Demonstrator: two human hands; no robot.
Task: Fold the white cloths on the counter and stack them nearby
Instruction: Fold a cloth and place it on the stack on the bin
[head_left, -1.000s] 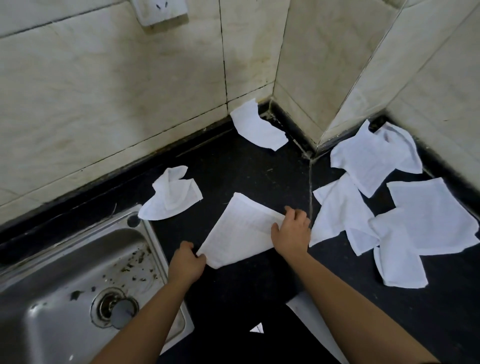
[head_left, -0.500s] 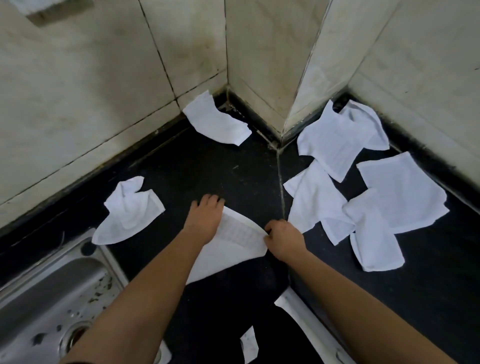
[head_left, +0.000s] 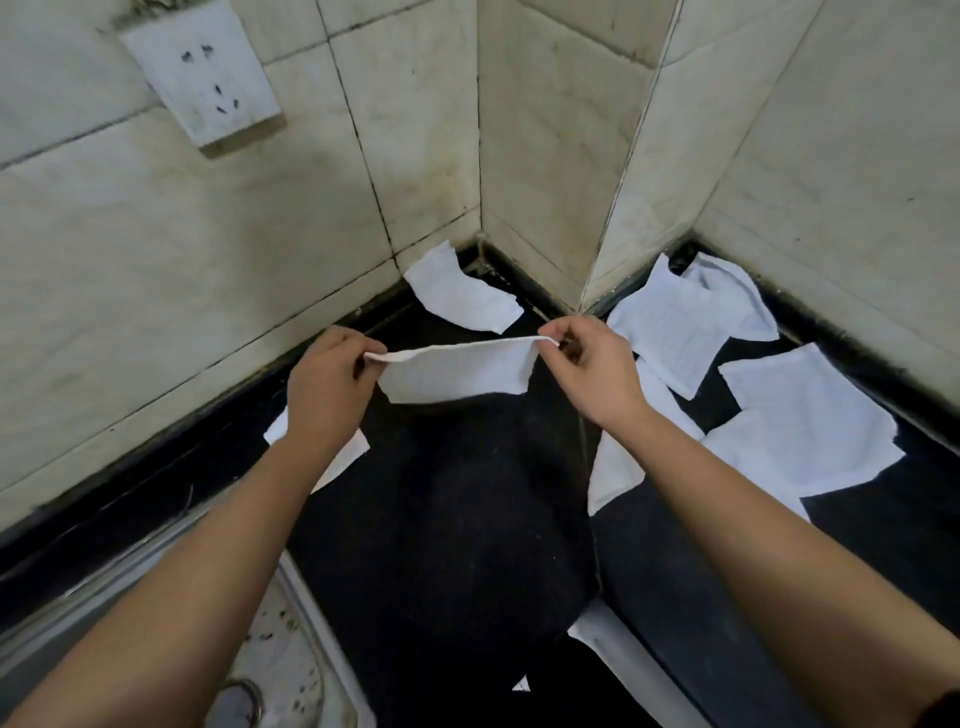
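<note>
White cloth (head_left: 457, 376) is pinched at its two top corners, one by the left hand (head_left: 327, 374) and one by the right hand (head_left: 592, 364). The top edge is stretched between the fingertips, likely to square it for folding. It hangs just above the black counter (head_left: 457, 519). Loose cloths (head_left: 800, 421) lie to the right, another (head_left: 462, 296) lies in the far corner, and none looks stacked yet.

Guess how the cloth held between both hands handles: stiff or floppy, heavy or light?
Probably floppy: the held cloth hangs curved below the edge pinched by the left hand and right hand. Likely light: two fingertip pinches carry it.
</note>
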